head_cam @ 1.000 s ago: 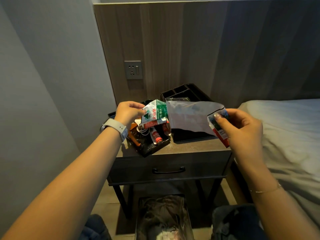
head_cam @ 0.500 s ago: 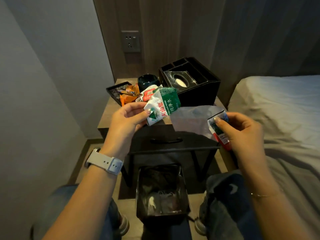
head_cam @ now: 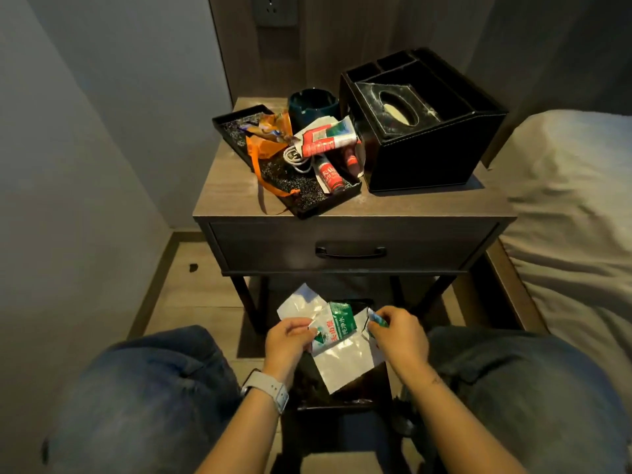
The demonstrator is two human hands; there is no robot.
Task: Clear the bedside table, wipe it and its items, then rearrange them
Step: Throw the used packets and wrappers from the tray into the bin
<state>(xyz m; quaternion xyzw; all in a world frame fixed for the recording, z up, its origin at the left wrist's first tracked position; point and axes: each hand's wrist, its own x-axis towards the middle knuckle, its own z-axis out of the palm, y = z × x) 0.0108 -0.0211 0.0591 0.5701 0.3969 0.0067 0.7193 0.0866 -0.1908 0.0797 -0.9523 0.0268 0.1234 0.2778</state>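
Grey wall [head_cam: 85, 165] far left, wood floor [head_cam: 191, 285] below it. Left knee in jeans [head_cam: 147, 388] low in frame.

Left hand [head_cam: 289, 340], watch [head_cam: 268, 393] on the wrist: grip pinched on the torn label wrapper [head_cam: 337, 328], green and white with red print, silver inside. Wrapper is held low between the knees, over the dark bin [head_cam: 342, 395] on the floor in front of the bedside unit. A second silver scrap [head_cam: 299, 304] sticks up just behind the left hand; can't tell which hand carries it.

Tabletop [head_cam: 393, 205] above: black tray [head_cam: 307, 196] at front-left, angled, its front corner reaching the tabletop edge. In the tray: orange wrapper [head_cam: 270, 142] with a strip trailing over the tray's front rim, white coiled cable [head_cam: 295, 157], crumpled red/green label [head_cam: 325, 138], two small red-labelled bottles [head_cam: 330, 176] lying down. Dark round ashtray [head_cam: 313, 107] behind the tray. Black tissue box organiser [head_cam: 424, 131] right of the tray, just beside it, with an oval slot on top and compartments at the back.

Drawer with black handle [head_cam: 350, 252] under the tabletop.

Right hand [head_cam: 398, 338]: grip pinched on the wrapper's other end, a small blue/green piece showing at the fingertips [head_cam: 379, 321].

Right knee [head_cam: 513, 388] low right. Bed with beige sheet [head_cam: 564, 200] at far right, next to the unit.
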